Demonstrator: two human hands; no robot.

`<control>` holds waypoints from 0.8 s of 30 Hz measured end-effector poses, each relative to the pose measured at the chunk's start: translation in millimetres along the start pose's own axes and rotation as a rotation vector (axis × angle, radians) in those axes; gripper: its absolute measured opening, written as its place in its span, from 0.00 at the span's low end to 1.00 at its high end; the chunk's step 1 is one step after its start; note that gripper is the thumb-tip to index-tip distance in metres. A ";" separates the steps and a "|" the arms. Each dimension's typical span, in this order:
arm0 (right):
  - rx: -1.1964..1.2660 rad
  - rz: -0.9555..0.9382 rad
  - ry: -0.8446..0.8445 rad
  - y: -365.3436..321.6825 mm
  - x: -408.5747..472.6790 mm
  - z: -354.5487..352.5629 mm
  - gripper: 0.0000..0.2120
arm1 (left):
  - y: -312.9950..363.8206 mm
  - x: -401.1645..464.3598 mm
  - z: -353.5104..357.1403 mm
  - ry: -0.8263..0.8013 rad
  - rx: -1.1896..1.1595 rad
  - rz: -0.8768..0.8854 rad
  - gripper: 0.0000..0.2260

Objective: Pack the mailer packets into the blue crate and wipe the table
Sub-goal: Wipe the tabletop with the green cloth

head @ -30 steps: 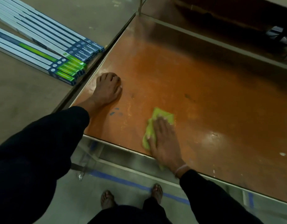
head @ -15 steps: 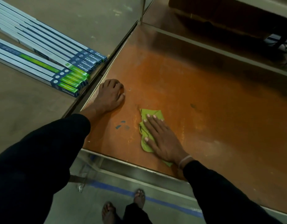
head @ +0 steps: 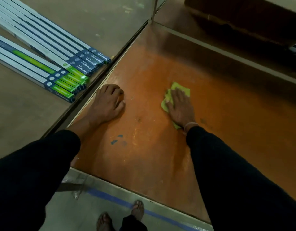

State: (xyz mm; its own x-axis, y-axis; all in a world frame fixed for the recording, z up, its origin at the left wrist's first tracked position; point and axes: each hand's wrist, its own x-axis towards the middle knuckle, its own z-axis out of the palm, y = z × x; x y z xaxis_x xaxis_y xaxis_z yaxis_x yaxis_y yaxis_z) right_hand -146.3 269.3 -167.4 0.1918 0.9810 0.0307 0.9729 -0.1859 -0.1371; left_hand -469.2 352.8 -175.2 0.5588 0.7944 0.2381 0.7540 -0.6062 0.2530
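A worn orange table top (head: 160, 155) fills the middle of the view. My right hand (head: 180, 107) lies flat with fingers spread on a crumpled green cloth (head: 176, 85), pressing it onto the table's middle. My left hand (head: 107, 105) rests on the table near its left edge, fingers curled under, holding nothing. Both arms are in black sleeves. No mailer packets or blue crate are in view.
Several long blue, white and green boxes (head: 60, 64) lie on the neighbouring grey table at the left. Small blue marks (head: 116, 140) stain the orange surface. A metal rail (head: 227, 52) runs along the far side. Blue floor tape (head: 110, 197) and my feet (head: 137, 210) show below.
My right hand has pushed the green cloth from the table's near edge away from me toward the middle. My left hand has stayed planted in place.
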 end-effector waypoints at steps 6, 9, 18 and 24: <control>0.024 -0.099 -0.049 -16.0 51.4 5.5 0.32 | -8.1 8.9 2.6 0.003 0.051 0.030 0.22; -0.014 -0.201 -0.046 2.7 79.5 5.7 0.31 | -12.3 17.0 -0.2 -0.004 0.079 0.039 0.22; -0.013 0.031 -0.024 -15.3 155.6 10.1 0.33 | -14.8 21.7 3.1 0.034 0.078 -0.008 0.23; -0.013 0.010 -0.004 -18.4 202.1 9.4 0.32 | -15.4 20.6 4.8 0.079 0.041 -0.100 0.23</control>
State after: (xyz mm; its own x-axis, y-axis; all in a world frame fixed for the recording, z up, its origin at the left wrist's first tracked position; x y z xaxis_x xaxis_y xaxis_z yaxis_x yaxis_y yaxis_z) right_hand -126.7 471.5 -168.0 0.2010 0.9793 0.0255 0.9726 -0.1964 -0.1241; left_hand -467.6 378.7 -178.7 0.4524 0.8444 0.2868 0.8192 -0.5206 0.2407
